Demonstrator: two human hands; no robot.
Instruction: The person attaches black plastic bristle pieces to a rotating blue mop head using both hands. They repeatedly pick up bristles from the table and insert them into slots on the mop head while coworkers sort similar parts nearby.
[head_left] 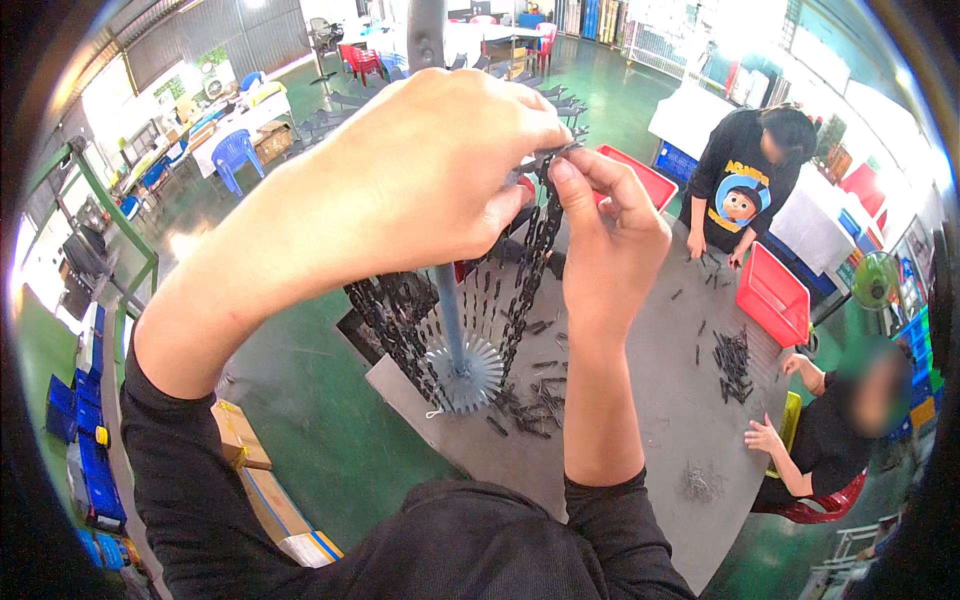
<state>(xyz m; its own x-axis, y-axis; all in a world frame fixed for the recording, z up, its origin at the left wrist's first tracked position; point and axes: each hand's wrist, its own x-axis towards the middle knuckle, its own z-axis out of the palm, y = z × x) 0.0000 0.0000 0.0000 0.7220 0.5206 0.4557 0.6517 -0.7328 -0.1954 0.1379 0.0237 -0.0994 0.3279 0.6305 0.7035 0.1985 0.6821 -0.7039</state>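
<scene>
Both arms reach up and forward to the top of a black chain. My right hand pinches a small black piece at its upper end between thumb and fingers. My left hand is curled at the same spot, its fingertips meeting the right hand's; just what they grip there is partly hidden. Several more black chains hang in a ring around an upright blue-grey pole. They run down to a toothed grey disc at the pole's foot. Dark prongs fan out behind my left hand.
Loose black pieces lie on the grey table by the disc, with another heap farther right. A red tray stands between two co-workers. Cardboard boxes are at the lower left.
</scene>
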